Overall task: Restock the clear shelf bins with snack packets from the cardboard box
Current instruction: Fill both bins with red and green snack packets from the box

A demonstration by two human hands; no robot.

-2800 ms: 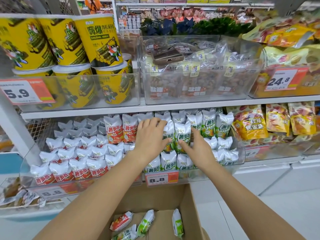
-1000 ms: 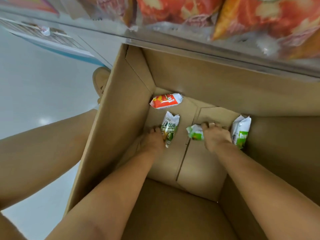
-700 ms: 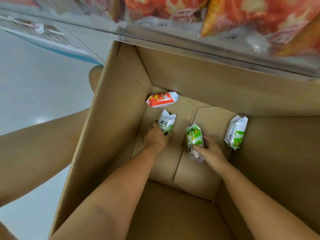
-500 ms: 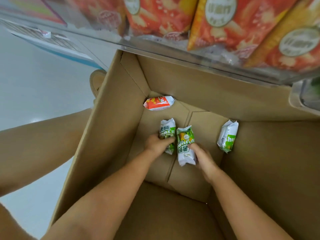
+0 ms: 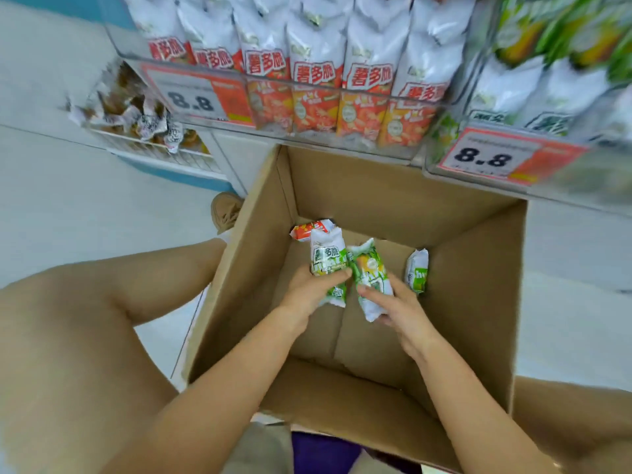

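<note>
Two green snack packets are up off the floor of the cardboard box (image 5: pixel 478 268), one gripped in the left hand (image 5: pixel 309 290) as the left packet (image 5: pixel 326 260) and one in the right hand (image 5: pixel 398 307) as the right packet (image 5: pixel 371 278), fingers curled round each, probably so both can go up to the clear shelf bin (image 5: pixel 444 107) above the box together. Inside the box, another green packet (image 5: pixel 417 275) lies just right of the right hand, and a red packet (image 5: pixel 306 230) sits at the far wall beyond the left hand.

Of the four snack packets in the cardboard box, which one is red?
The red-and-white packet lying in the far left corner of the box, untouched; the other three are green-and-white.
</note>
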